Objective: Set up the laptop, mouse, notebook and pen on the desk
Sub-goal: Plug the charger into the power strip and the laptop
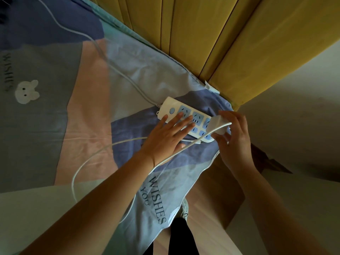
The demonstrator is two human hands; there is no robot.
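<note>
Left hand [163, 137] fingers flat, spread on power strip [185, 118]; right hand [233, 137] fingers pinching white charger [218, 125]

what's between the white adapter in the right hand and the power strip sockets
Nothing visible. The right hand holds the white adapter right over the power strip; the left hand presses sockets further along.

Both forearms are bare from elbow to wrist, with no sleeve in view. The left hand [166, 138] and the right hand [234, 138] wear no gloves, rings, watch or bands. Near the bottom edge, a leg in black trousers [179, 236] ends in a pale grey-white sneaker [184, 208] with laces.
</note>
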